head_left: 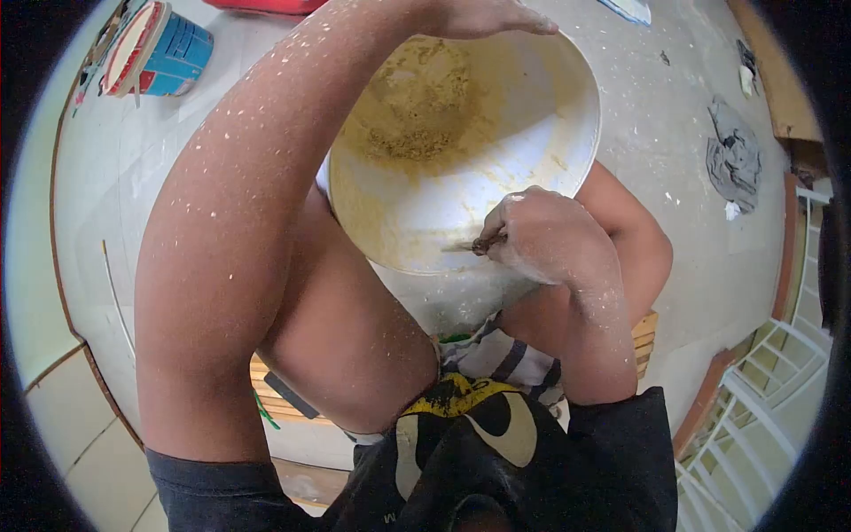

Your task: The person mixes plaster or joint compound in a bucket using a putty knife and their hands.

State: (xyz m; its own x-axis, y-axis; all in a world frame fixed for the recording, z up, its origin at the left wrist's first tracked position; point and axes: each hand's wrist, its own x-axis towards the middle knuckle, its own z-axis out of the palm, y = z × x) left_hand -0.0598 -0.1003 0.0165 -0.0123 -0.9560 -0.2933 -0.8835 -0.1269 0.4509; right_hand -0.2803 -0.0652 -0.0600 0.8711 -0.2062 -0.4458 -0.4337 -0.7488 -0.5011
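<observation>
A large white bucket (pixel 541 97) is tilted between my knees, its mouth turned towards me. Yellowish, grainy residue (pixel 412 133) coats its bottom and smears its inner wall. My left hand (pixel 496 18) grips the far rim, partly cut off by the top edge of the view. Close to the near rim, my right hand (pixel 554 235) is closed round the dark handle of a small scraper (pixel 459 247). Only a short piece of its thin blade shows, against or very near the bucket's inner wall. Pale specks cover both arms.
A blue tub with a red-and-white rim (pixel 177 58) stands at upper left, near a red object (pixel 266 4). Crumpled grey plastic (pixel 734 158) lies on the right floor. White metal railing (pixel 753 399) is at lower right. I sit on a slatted wooden seat (pixel 644 341).
</observation>
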